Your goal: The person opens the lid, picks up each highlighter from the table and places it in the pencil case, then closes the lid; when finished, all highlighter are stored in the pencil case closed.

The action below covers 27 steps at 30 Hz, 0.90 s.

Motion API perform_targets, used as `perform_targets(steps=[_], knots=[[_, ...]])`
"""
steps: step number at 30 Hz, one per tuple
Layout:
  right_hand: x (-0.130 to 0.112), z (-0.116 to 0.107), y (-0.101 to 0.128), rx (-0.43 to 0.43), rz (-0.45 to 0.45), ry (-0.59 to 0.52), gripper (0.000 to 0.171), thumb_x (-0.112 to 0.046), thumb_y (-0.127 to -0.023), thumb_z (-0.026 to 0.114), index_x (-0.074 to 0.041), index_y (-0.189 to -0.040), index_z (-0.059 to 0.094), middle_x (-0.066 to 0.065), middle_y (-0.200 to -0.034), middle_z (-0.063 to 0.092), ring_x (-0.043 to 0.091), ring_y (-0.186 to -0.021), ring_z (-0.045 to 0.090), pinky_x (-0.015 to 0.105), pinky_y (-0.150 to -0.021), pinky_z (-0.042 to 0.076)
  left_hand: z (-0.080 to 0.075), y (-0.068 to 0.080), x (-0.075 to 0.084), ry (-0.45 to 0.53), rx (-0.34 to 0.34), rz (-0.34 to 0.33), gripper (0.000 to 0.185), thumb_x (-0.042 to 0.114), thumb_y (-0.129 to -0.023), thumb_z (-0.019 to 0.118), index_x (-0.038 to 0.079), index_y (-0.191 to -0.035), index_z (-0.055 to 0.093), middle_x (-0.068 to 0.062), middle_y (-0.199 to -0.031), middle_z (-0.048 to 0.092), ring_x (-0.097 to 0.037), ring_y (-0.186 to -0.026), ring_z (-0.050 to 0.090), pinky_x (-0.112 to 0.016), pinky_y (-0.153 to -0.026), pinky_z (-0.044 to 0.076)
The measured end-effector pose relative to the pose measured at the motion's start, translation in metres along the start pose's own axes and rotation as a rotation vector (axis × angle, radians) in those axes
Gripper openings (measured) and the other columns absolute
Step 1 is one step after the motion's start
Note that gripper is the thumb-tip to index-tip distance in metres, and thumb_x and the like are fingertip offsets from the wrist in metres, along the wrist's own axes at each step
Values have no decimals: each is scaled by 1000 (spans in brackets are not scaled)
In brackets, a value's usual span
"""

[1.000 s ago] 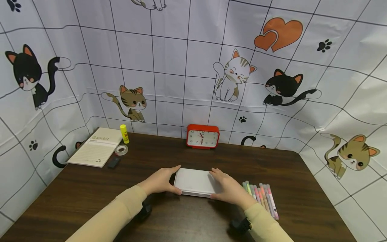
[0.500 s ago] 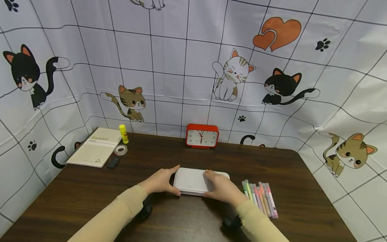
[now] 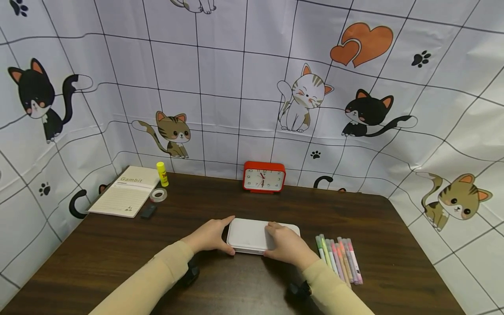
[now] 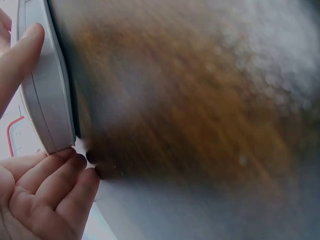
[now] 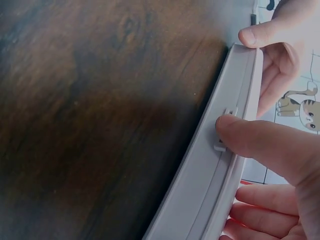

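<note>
Your two forearms in beige sleeves enter from the near edge of the dark wooden table [image 3: 98, 253], and both hands meet on a flat white case [image 3: 248, 235] lying closed at the table's middle, just in front of you. Your left hand [image 3: 208, 236] grips the case's left end, thumb on the near edge and fingers along the far side; the left wrist view shows the fingertips [image 4: 65, 172] touching the case's corner. Your right hand [image 3: 287, 246] covers the right part of the lid, and the right wrist view shows its thumb [image 5: 250, 137] pressed against the small latch tab [image 5: 223, 131] on the near side wall while the fingers curl over the top. Just right of the case, apart from it, lies a row of pastel markers [image 3: 339, 258]. Farther back, at the left, lie a black eraser [image 3: 148, 211], a tape roll [image 3: 158, 195], a notebook [image 3: 125, 197] and a yellow glue stick [image 3: 162, 173]. At the far edge stands a red clock [image 3: 264, 177] against the cat-print backdrop [image 3: 236, 87].
</note>
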State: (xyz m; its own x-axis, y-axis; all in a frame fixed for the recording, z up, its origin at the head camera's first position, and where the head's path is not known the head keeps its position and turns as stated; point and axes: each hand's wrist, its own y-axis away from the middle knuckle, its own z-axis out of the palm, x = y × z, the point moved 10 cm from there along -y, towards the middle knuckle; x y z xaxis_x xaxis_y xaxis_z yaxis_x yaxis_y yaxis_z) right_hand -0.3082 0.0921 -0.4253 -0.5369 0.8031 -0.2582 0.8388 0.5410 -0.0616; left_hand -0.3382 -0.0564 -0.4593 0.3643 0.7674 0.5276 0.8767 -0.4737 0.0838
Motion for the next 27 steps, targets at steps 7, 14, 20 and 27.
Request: perform_targets(steps=[7, 14, 20, 27], knots=[[-3, 1, 0, 7, -2, 51, 64, -31, -72, 81, 7, -119, 60, 22, -127, 58, 33, -114, 58, 42, -95, 48, -1, 0, 0, -8, 15, -11, 102, 39, -61, 89, -1, -141, 40, -20, -128, 58, -31, -114, 58, -42, -95, 47], [-10, -1, -1, 30, -40, 129, 57, -32, -70, 83, 4, -108, 61, 22, -119, 61, 32, -104, 63, 41, -88, 51, 1, -2, -1, -33, 22, 1, 101, 42, -61, 88, 1, -140, 42, -18, -124, 60, -29, -111, 60, -41, -94, 48], [-16, -2, -4, 37, -58, 182, 48, -33, -69, 84, 0, -94, 60, 18, -106, 65, 26, -81, 65, 38, -76, 54, -1, -2, -1, -63, 10, -5, 102, 45, -59, 88, 1, -140, 43, -18, -123, 61, -30, -111, 59, -41, -95, 47], [-18, -2, -8, 40, -69, 230, 47, -33, -66, 85, 0, -91, 61, 13, -92, 63, 23, -72, 63, 35, -71, 55, -3, -3, 1, -88, 2, -19, 103, 46, -59, 88, 2, -141, 43, -17, -125, 60, -30, -114, 58, -41, -97, 46]])
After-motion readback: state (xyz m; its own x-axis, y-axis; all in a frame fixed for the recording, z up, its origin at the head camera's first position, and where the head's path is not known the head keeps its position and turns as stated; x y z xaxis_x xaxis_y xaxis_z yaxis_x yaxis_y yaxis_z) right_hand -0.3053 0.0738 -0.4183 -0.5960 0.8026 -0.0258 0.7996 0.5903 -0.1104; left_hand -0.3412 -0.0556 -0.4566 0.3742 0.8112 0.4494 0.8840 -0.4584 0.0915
